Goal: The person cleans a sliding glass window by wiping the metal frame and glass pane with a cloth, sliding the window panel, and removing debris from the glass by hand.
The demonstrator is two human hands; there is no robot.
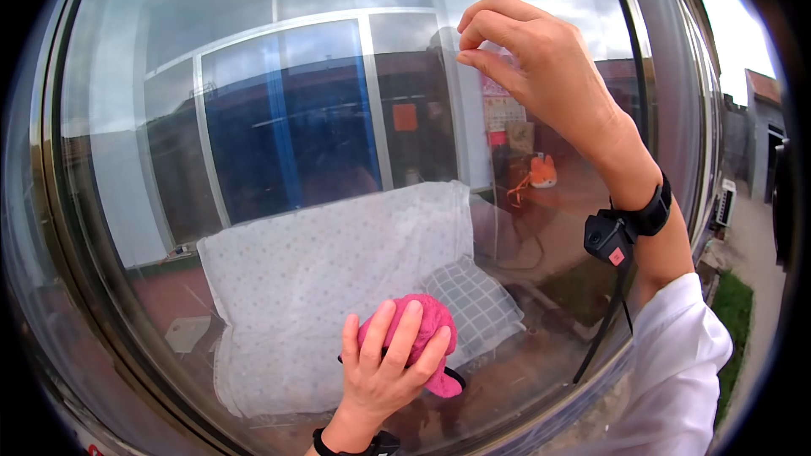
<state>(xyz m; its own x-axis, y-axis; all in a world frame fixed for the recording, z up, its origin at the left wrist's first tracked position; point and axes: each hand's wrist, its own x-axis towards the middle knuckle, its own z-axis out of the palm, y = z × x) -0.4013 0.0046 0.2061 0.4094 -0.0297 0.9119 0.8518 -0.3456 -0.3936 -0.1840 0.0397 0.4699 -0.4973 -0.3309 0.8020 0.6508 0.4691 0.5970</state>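
Note:
My left hand presses a bunched pink cloth against the large window pane, low and near the middle. Its fingers are spread over the cloth, and a dark edge shows on the cloth's lower end. Higher up on the right, my right hand is raised in front of the glass. Its fingers curl in, with the thumb and forefinger tips close together; whatever may be between them cannot be made out. A black strap with a small camera sits on the right wrist, with a black cable hanging from it.
Behind the glass stands a seat with a white patterned cover and a checked pillow. An orange item hangs farther back. The window's dark frame curves along the left. Outside on the right are grass and a paved path.

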